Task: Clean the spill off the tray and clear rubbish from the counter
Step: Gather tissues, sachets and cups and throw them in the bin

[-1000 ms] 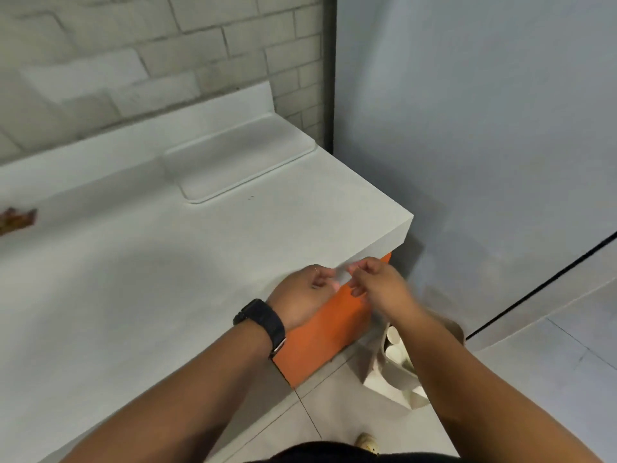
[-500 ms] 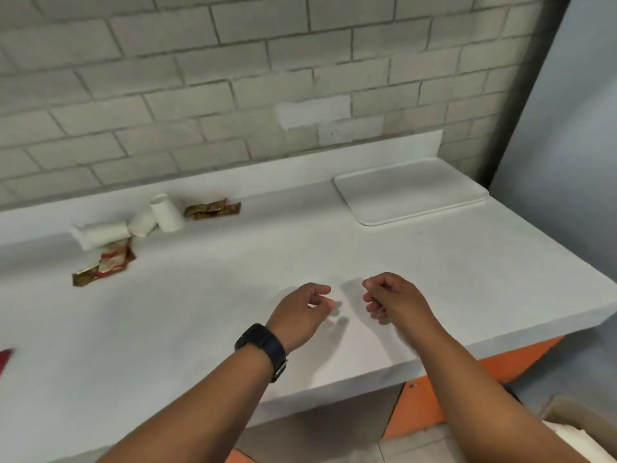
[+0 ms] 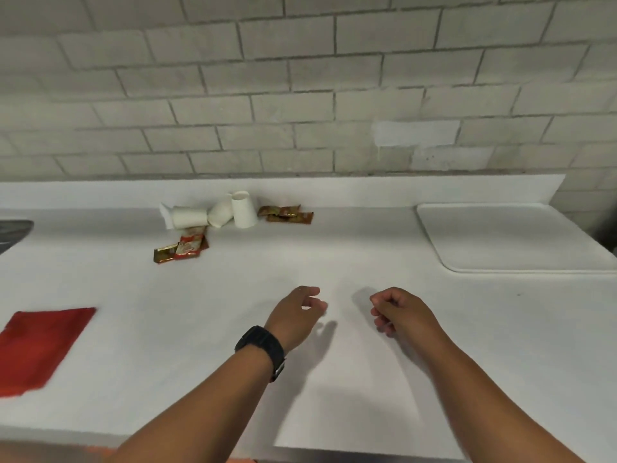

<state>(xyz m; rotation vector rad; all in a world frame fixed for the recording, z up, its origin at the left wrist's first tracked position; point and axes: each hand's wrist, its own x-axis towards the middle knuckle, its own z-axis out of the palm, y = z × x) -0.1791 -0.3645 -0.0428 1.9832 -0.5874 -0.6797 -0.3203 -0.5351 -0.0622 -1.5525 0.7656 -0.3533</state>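
I see left hand (image 3: 297,312) and right hand (image 3: 397,312) over counter (image 3: 350,262), fingers loosely curled, holding nothing. Paper cups (image 3: 213,213) and wrappers (image 3: 182,250) lie near back wall. I judge cups light, crushable: grasp around the side. Wrappers thin, slippery: pinch by edge. Tray (image 3: 507,238) far right.
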